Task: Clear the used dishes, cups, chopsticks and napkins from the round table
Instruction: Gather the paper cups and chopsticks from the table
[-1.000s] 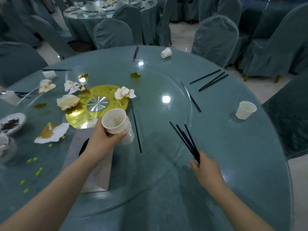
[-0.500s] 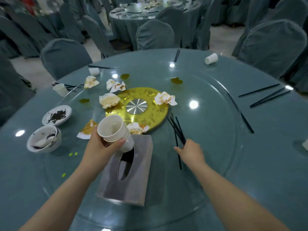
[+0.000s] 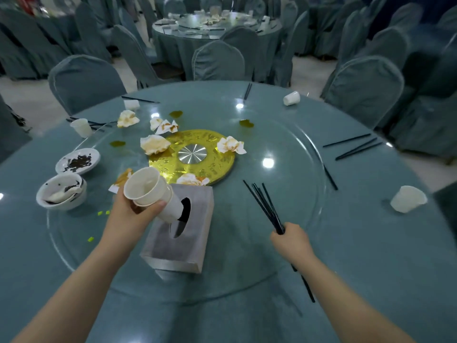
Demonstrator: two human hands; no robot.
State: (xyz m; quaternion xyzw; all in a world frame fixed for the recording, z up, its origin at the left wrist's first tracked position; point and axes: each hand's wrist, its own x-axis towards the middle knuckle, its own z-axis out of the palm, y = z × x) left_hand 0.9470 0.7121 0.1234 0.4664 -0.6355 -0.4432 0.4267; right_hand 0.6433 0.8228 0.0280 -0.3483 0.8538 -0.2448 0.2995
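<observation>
My left hand [image 3: 132,214] grips a stack of white paper cups [image 3: 150,191], tilted on its side above a grey tissue box [image 3: 183,231]. My right hand [image 3: 290,240] holds a bundle of black chopsticks [image 3: 263,203] that fan up and to the left. On the round table [image 3: 371,268] more chopsticks [image 3: 353,146] lie at the right. One white cup [image 3: 408,199] stands at the right edge, one cup [image 3: 291,98] lies at the back, and another cup [image 3: 81,127] stands at the left. Stained crumpled napkins [image 3: 154,144] lie round the gold centre disc [image 3: 195,157]. A dirty plate [image 3: 78,160] and a dirty bowl [image 3: 61,191] sit at the left.
A glass turntable [image 3: 296,149] covers the table's middle. Small green scraps [image 3: 102,213] and oily spills [image 3: 246,123] lie on it. Covered chairs [image 3: 217,61] ring the table. Another table [image 3: 215,28] with dishes stands behind.
My right hand has lifted the chopstick bundle and pulled back to the right, with one more stick gathered from beside the gold disc. My left hand still holds the cups. The view has swung right.
</observation>
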